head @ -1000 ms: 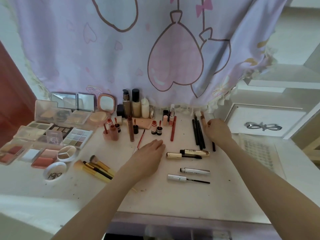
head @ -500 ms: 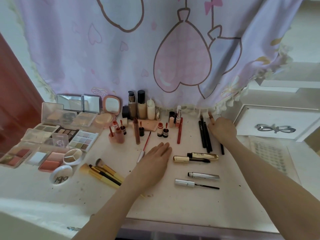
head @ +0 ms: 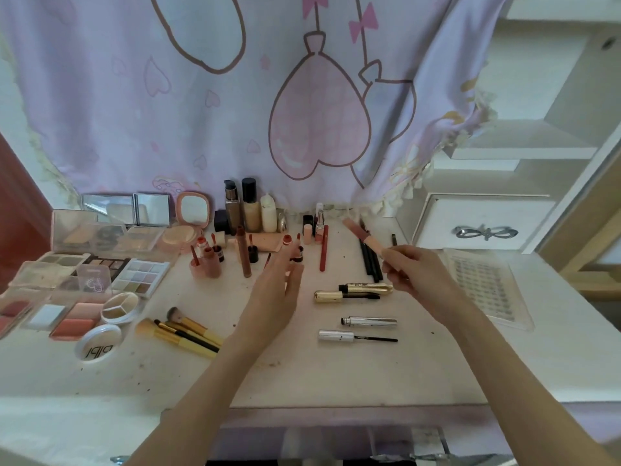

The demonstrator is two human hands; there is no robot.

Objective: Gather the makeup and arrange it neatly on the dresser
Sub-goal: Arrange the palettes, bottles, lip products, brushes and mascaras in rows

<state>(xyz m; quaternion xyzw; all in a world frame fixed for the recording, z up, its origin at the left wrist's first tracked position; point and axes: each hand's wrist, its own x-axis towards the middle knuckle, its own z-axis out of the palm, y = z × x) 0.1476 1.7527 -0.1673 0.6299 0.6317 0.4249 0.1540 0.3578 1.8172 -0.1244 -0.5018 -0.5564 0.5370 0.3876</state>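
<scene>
Pink plastic tube [head: 363, 235], slim and stiff, being pinched at its near end by the right hand [head: 410, 269], raised off the bench [head: 302, 375] and slanting far-left over the black pencils [head: 369, 264]. Probably weighing very little, so needing only a light pinch; looking smooth and likely slippery, so gripping nearer the middle seeming safer against swinging or rolling away. Cap end hard to make out, so keeping clear of any seam seeming wise. Left hand [head: 275, 294] hovering open, fingers straight and close together, holding nothing, near the red lip tubes [head: 295, 250]. Lying right of it, gold mascara [head: 353, 290] and silver mascara [head: 363, 329], both opened. Fanning out at near left, brushes [head: 181, 331], beside palettes [head: 84, 274].
</scene>
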